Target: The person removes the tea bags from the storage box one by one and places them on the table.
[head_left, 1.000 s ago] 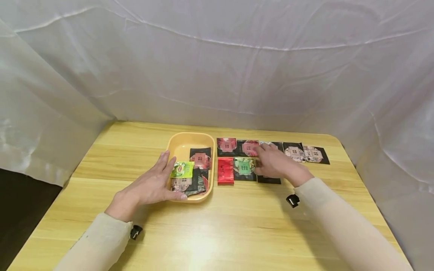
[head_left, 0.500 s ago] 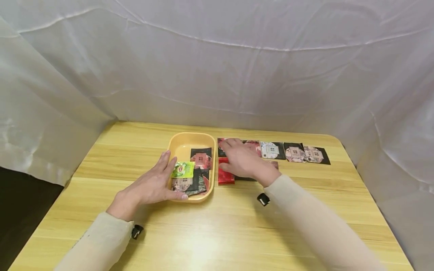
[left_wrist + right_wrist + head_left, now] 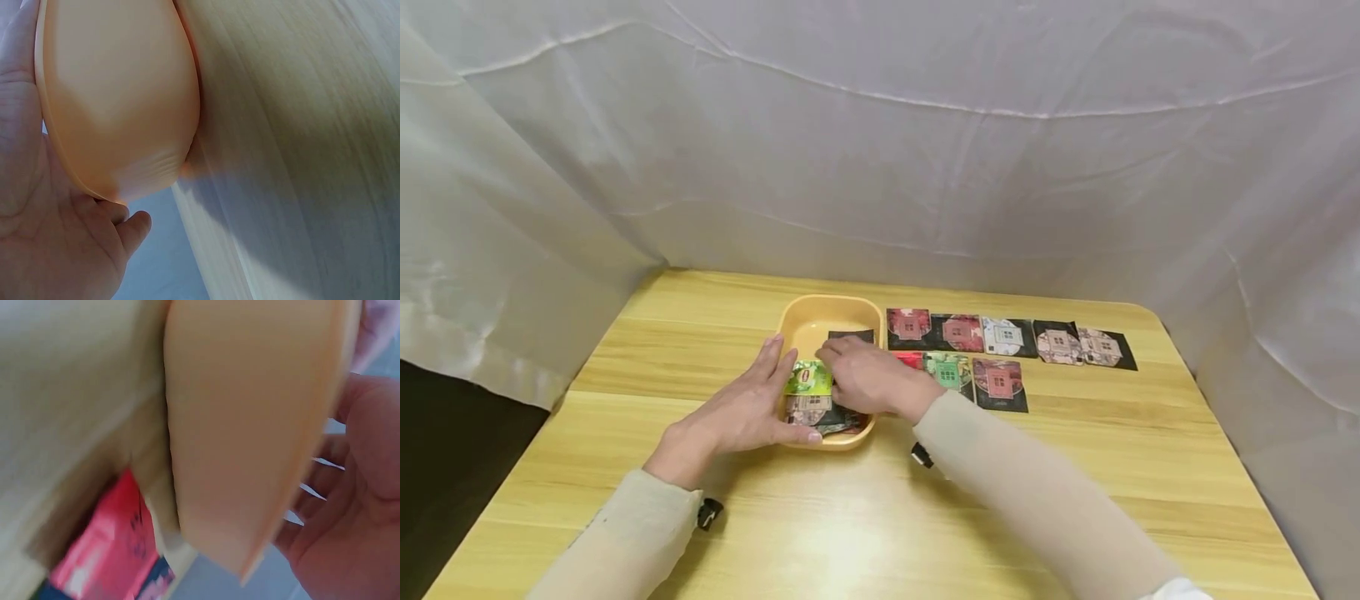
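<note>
Sachet (image 3: pixel 809 377) in tray (image 3: pixel 808 327), between hands (image 3: pixel 739 415) (image 3: pixel 876 382); right-hand contact unclear.

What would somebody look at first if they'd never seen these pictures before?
Probably the bright green packet, because it stands out in the orange tray, between the left hand at the tray's side and the right hand reaching in. Next might be the patterned packets in two rows to the right of the tray, flat on the wooden table.
</note>
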Available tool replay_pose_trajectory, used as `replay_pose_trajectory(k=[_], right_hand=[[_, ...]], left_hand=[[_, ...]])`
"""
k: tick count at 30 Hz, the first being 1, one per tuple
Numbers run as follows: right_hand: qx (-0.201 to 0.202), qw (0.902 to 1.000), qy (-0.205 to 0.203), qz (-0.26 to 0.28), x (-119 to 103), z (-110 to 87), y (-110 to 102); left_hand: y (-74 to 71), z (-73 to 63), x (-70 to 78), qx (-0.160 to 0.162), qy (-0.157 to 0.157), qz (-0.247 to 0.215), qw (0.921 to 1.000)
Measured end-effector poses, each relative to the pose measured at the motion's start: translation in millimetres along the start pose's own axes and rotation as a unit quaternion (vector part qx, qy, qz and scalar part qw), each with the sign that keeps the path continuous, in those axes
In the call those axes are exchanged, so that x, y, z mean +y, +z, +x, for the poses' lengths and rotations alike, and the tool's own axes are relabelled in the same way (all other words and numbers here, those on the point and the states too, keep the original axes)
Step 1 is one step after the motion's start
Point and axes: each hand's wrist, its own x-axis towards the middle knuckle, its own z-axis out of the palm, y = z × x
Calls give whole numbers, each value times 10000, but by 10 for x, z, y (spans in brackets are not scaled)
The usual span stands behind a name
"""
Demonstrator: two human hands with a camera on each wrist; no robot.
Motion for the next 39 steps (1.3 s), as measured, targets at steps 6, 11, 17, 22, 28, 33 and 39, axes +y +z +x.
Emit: replay_pose_trajectory(k=[6,11,17,22,28,33,39], right_hand=[[-547,9975,55,-449,-104,106,123],[-705,9949,437,-579,-128,108,157],[-602,9903,648,-1069,-144,72,141],[-502,9907,518,-1154,-142,48,62],[-385,9903,264,-1312,-108,81,-55],[-681,9859,116,-1525,-122,154,-30],[-1095,9809,59,-1608,-186,205,-9]], left_hand=[[6,3,12,-25,-3,-36,10000],[0,6,23,-12,26,-17,10000],[-4,6,27,12,37,81,10000],[-5,3,20,31,14,68,10000],[0,2,9,28,-10,19,10000],[6,-5,5,43,-14,-39,10000],[3,-13,8,18,-28,-78,10000]])
